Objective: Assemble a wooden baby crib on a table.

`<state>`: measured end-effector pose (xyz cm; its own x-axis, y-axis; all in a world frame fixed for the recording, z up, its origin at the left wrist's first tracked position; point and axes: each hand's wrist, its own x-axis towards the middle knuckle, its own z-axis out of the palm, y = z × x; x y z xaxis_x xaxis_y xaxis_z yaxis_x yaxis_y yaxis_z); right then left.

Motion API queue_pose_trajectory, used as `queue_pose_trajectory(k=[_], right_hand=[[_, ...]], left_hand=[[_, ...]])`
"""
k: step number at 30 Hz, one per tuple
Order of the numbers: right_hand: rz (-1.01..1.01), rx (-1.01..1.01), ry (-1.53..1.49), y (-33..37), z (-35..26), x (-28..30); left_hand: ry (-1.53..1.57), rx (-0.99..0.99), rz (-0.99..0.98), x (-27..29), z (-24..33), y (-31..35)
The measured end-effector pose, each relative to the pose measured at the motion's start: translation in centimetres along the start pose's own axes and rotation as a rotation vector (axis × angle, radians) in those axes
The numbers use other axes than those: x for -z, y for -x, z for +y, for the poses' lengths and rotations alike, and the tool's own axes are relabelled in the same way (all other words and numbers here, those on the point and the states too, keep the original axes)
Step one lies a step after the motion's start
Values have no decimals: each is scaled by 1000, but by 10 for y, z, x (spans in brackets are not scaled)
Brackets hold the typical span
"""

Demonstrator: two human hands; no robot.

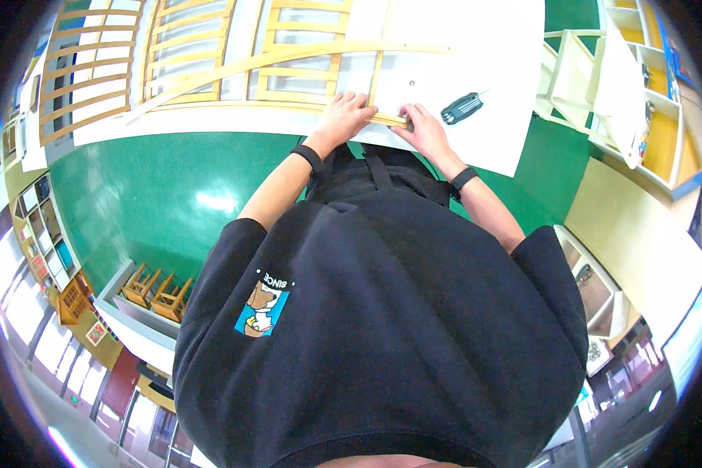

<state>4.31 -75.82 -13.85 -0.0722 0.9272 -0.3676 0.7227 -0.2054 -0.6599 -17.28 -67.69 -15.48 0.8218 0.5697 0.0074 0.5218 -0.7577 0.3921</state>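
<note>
My left hand (pixel 346 118) is closed around a light wooden rail (pixel 387 119) that runs along the near edge of the white table. At the rail's right end, my right hand (pixel 424 129) grips it between thumb and fingers. A thin wooden crosspiece (pixel 376 74) meets this rail just beyond my left fingertips. Further back, a long wooden strip (pixel 288 55) lies across the table, over several slatted panels. To the right of my right hand lies a black folding hex key set (pixel 461 108), one key sticking out. Whatever sits under my fingers is hidden.
Slatted wooden panels (pixel 187 48) cover the left part of the white table (pixel 491 66). A white chair (pixel 573 82) stands off its right end, beside open shelving (pixel 663 129). Small wooden chairs (pixel 156 290) are behind me on the left, on the green floor (pixel 144 191).
</note>
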Motion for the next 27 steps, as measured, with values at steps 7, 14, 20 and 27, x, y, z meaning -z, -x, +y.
queue_pose_trajectory(k=[7, 14, 20, 27], right_hand=[[194, 126, 98, 7, 1, -16], [402, -438, 16, 23, -19, -46], [744, -664, -407, 18, -29, -86], [724, -684, -1063, 13, -31, -92]], left_hand=[[40, -70, -3, 1, -5, -3], [-30, -263, -29, 13, 7, -26], [25, -260, -198, -17, 14, -51], [80, -321, -301, -21, 10, -63]])
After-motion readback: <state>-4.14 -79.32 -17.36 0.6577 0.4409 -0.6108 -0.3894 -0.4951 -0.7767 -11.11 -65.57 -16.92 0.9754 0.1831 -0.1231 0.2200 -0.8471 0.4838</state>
